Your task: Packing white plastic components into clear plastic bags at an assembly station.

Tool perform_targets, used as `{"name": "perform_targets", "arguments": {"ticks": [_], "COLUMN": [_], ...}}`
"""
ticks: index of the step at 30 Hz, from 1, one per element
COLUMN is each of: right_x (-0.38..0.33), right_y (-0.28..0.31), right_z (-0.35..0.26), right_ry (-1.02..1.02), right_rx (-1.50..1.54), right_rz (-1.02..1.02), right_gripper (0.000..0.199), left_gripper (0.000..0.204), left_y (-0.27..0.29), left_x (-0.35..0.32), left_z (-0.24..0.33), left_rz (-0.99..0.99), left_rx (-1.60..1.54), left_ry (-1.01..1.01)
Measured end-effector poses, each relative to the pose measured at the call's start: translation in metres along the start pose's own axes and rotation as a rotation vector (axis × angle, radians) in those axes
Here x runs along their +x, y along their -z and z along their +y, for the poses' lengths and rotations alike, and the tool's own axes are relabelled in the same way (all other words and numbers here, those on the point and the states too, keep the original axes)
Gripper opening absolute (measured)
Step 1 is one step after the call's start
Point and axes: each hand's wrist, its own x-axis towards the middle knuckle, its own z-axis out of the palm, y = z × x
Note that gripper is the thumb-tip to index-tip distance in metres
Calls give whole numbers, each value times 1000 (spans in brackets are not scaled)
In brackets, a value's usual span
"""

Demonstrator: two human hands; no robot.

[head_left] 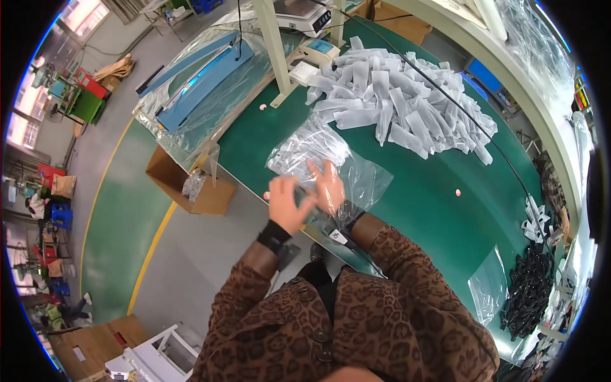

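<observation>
A clear plastic bag point(305, 149) filled with white, frosted packets lies near the table's front left edge. My right hand point(330, 188) rests against the bag's contents, fingers stretched and spread. Loose clear film lies over and around that hand; whether it is inside the bag or under a flap, I cannot tell. Close beside it, my left hand point(287, 204) is slightly blurred at the bag's near edge, with thumb and fingers apart and nothing visible between them. Beyond the bag spreads a large pile of frosted white sleeves point(407, 102).
The green table point(407, 197) has a metal frame post point(272, 51) at its far left. A blue sealing machine point(203, 83) and a cardboard box point(191, 184) stand left. Black parts point(528, 293) and an empty clear bag point(489, 286) lie right. A black cable point(439, 86) hangs across the pile.
</observation>
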Motion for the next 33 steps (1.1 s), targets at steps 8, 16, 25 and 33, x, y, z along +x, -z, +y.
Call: {"name": "perform_targets", "arguments": {"ticks": [8, 16, 25, 33], "right_x": [6, 38, 11, 47], "right_y": [-14, -43, -5, -44], "right_z": [-18, -39, -32, -11], "right_ry": [12, -83, -206, -46], "right_rx": [60, -7, 102, 230], "right_rz": [50, -12, -121, -35], "right_gripper": [73, 75, 54, 35], "left_gripper": [18, 7, 4, 8], "left_y": [-19, -11, 7, -12], "left_x": [-45, -50, -46, -39], "left_z": [41, 57, 34, 38], "left_rz": [-226, -209, -112, -307], "left_rx": [-168, -384, -528, -448], "left_ry": [-31, 41, 289, 202]}}
